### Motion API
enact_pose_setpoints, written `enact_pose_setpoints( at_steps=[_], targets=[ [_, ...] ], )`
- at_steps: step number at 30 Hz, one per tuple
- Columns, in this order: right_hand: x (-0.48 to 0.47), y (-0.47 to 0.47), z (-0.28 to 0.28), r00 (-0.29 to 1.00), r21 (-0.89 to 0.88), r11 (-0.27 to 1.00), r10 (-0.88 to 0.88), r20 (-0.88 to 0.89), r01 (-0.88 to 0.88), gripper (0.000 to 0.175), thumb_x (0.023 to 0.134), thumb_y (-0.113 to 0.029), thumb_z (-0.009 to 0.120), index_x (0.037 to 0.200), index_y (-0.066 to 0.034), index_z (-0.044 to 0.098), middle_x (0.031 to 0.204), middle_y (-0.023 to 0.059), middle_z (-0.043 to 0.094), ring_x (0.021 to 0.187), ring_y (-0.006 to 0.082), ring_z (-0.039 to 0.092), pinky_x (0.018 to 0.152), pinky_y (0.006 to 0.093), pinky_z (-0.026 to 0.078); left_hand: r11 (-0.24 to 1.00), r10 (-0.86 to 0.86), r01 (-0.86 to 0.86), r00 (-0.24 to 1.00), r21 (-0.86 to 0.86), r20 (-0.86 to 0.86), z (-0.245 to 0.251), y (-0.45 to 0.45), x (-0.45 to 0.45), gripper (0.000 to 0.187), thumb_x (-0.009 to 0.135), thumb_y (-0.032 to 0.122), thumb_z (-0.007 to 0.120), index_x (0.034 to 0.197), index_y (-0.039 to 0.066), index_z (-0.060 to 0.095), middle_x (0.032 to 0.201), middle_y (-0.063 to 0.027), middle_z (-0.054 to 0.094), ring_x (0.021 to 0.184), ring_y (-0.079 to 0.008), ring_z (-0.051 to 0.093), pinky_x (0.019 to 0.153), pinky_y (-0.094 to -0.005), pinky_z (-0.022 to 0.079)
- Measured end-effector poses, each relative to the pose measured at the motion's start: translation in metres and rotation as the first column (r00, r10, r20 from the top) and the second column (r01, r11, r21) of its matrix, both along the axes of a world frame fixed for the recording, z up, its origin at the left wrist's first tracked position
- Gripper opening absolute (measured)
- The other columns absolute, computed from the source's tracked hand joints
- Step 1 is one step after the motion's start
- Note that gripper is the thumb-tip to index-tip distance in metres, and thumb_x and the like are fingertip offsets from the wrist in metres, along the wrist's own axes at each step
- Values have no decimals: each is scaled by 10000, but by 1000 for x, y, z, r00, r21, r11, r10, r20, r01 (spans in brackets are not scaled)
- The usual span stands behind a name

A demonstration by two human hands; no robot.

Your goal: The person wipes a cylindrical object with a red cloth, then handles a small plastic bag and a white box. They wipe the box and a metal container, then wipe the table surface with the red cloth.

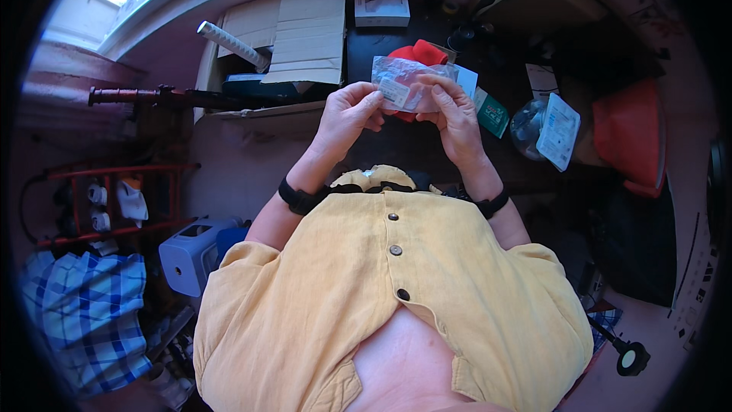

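A clear plastic bag (414, 71) with a white printed label (393, 91) is stretched between my two hands above the dark table. My left hand (351, 109) pinches its left edge beside the label, thumb on top. My right hand (454, 114) grips the right end, its fingers partly behind the film. Whether anything lies inside the bag is hard to tell. Behind it a red cloth item (420, 52) rests on the table, partly covered by the bag. Just right of my right hand lies a green printed packet (492, 114).
An open cardboard box (309, 40) with a white tube (231, 46) sticking out stands at left. A white box (382, 8) sits at the back. To the right are a round clear container (527, 129), a pale labelled packet (559, 131) and a red bag-like item (629, 131).
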State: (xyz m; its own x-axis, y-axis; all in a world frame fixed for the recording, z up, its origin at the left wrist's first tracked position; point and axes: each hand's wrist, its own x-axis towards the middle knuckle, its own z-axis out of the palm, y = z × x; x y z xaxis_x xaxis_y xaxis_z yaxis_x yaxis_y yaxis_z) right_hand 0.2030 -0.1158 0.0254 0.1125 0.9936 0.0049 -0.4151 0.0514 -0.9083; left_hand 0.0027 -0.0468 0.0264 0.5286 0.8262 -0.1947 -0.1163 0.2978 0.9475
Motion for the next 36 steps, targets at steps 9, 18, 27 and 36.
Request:
enact_pose_setpoints(
  at_steps=[9,18,27,36],
  targets=[
    [-5,1,-9,973,-62,998,33,227,-19,257,949,-204,674,1175,-82,691,1081,42,683,830,78,631,729,224,530,999,-14,17,997,46,-77,0,2,1,172,966,208,645,965,38,669,785,-34,700,621,-57,611,571,-196,514],
    [-5,4,-6,996,-144,989,-27,81,38,103,919,-191,715,954,-94,727,858,-12,685,759,51,600,695,213,503,1000,-13,14,996,11,-90,-1,5,0,173,950,198,670,866,57,617,749,-31,682,609,-66,612,557,-201,507],
    [0,6,-7,997,-236,971,31,-76,-48,144,881,-249,760,927,-119,720,846,-1,686,747,61,608,713,216,510,985,80,-60,990,-161,119,-7,7,-1,115,958,141,640,902,67,573,940,-99,696,834,-160,708,669,-284,615],
    [0,4,0,991,-260,961,64,-118,-93,240,892,-279,743,1044,-99,697,914,18,701,839,88,660,739,238,551,954,106,-24,960,-298,261,-6,10,-5,107,955,125,624,937,70,534,997,-125,690,903,-239,727,712,-338,629]
  ],
)
